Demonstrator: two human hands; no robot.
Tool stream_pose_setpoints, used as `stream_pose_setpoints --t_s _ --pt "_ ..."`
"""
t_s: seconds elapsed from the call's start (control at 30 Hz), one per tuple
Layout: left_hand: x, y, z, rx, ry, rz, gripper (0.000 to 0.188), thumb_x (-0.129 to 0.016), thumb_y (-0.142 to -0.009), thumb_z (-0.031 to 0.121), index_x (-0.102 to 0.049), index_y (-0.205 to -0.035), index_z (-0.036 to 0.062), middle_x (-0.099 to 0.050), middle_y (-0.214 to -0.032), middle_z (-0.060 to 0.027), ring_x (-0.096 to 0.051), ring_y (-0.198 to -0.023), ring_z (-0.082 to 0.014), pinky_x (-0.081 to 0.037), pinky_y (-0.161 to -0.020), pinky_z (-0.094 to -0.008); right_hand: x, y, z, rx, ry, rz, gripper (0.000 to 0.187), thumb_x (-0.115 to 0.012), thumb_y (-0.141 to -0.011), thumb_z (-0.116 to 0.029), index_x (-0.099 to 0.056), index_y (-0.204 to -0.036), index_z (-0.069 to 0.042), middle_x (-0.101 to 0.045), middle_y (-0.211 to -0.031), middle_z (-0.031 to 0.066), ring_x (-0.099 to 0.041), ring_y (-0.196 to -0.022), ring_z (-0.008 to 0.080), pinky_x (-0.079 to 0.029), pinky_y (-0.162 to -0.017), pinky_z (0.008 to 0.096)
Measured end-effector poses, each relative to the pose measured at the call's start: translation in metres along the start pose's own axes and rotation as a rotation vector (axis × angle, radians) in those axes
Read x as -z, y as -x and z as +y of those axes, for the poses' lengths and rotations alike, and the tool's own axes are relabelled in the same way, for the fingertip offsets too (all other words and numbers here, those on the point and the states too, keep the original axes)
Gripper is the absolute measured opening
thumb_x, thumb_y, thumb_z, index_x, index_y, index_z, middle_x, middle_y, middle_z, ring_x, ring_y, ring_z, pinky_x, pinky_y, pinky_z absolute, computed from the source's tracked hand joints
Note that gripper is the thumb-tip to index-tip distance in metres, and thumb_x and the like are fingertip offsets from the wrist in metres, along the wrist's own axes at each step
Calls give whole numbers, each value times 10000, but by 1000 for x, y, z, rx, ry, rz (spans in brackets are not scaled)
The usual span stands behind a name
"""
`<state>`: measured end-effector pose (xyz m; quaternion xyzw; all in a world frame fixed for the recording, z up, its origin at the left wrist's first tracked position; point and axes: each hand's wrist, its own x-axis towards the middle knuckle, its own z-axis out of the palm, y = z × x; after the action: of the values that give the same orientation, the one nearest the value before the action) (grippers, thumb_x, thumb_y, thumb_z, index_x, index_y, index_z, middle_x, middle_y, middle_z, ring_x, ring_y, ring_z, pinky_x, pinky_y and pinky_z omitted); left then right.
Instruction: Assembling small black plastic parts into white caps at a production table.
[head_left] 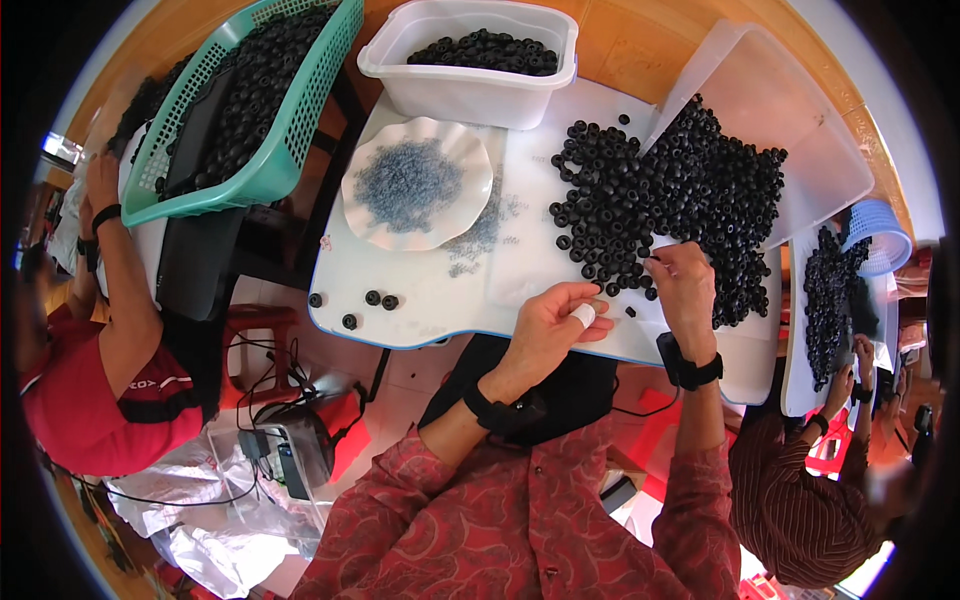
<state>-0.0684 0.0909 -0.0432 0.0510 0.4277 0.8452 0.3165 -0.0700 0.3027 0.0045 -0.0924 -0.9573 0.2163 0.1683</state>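
A big heap of small black rings (700, 170) covers the right half of the white table. At its near edge my right hand (688, 295) is closed in a pinch, with a small black ring at its fingertips. To the left of it, my left hand (555, 320) is closed over the table's front edge, its fingers curled and thumb and forefinger together. A white cover (583, 315) wraps one of its fingers. Whatever these left fingers hold is too small to make out. One small black piece (631, 312) lies between the two hands.
Small translucent grey parts (410, 185) fill a wavy white plate (363, 220), some spilled beside it. Behind stands a white tub (470, 95); a clear bin (800, 130) lies tipped at right. A green basket (290, 150) stands left. People work on both sides.
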Motion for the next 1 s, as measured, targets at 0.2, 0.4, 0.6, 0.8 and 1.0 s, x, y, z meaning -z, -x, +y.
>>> stream_pose_setpoints --t_s 0.2,0.4,0.6,0.8,1.0 --pt "-1 2 3 7 -48 25 306 -483 -976 -3 -511 -1272 -75 -634 -1139 -198 -675 -1014 -269 -578 -886 -353 14 30 -11 -14 -151 50 143 -700 -801 -32 -668 -929 25 -644 -834 148 -650 -684 242 -510 -623 336" --pt "-4 12 6 -21 -127 43 295 -499 -974 0 -531 -1259 -66 -648 -1104 -175 -687 -953 -242 -588 -847 -332 5 64 -29 17 -251 12 174 -705 -788 20 -667 -958 10 -632 -880 133 -642 -706 234 -514 -629 319" --pt "5 35 9 25 -169 102 281 -503 -969 -9 -548 -1242 -58 -653 -1083 -158 -685 -927 -221 -592 -810 -313 -11 76 -29 92 -148 23 206 -688 -808 32 -651 -1008 6 -622 -896 141 -637 -746 266 -513 -642 340" --pt "9 52 9 -3 -192 117 255 -505 -979 11 -559 -1220 -52 -655 -1077 -148 -687 -893 -201 -591 -789 -301 -17 82 -59 83 -351 -67 202 -676 -822 33 -645 -1021 9 -616 -841 134 -637 -711 266 -506 -618 342" --pt "10 52 11 7 -198 103 261 -512 -986 30 -550 -1230 -54 -653 -1073 -151 -691 -879 -199 -592 -778 -289 -29 85 -66 57 -372 -108 211 -690 -821 20 -654 -1029 13 -603 -864 126 -633 -699 236 -502 -614 322"
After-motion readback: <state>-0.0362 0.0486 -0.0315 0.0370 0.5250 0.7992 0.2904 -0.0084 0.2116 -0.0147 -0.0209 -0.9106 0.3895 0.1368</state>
